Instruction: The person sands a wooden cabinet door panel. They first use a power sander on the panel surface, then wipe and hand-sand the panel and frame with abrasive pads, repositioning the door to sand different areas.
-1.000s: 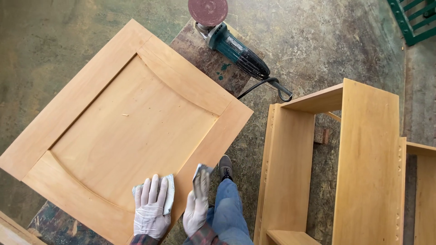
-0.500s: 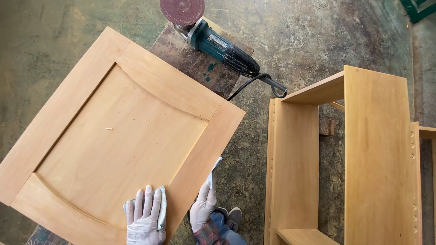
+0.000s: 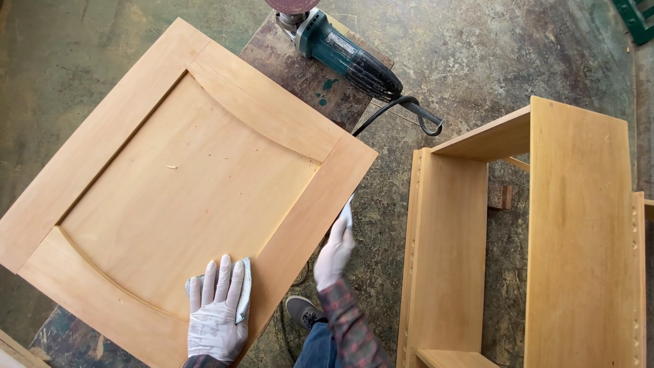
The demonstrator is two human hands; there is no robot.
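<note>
— Where is the left hand?

— Flat on the wooden cabinet door, near its lower edge. It wears a white glove, fingers stretched out and close together, palm pressing a small grey sheet of sandpaper down on the recessed middle panel, just by the frame.

— And the right hand?

— Also gloved, off the door's right edge. Its fingers are loosely curved against the side of the frame, and something pale pokes out above the fingertips (I cannot tell whether it is another scrap of paper or only the glove). A plaid sleeve runs back from the wrist.

— How does the door lie?

— Face up, turned on the diagonal, resting on a worn, stained work stand that shows past its upper corner. The panel has curved rails at top and bottom.

— What else is on that stand?

— An angle grinder, teal and black, with a reddish sanding disc at the top edge of the view. Its black cord loops down over the concrete floor.

— And to the right?

— An open wooden cabinet carcass, well apart from the door, standing on the floor. A shoe and a blue trouser leg show below the right hand.
</note>
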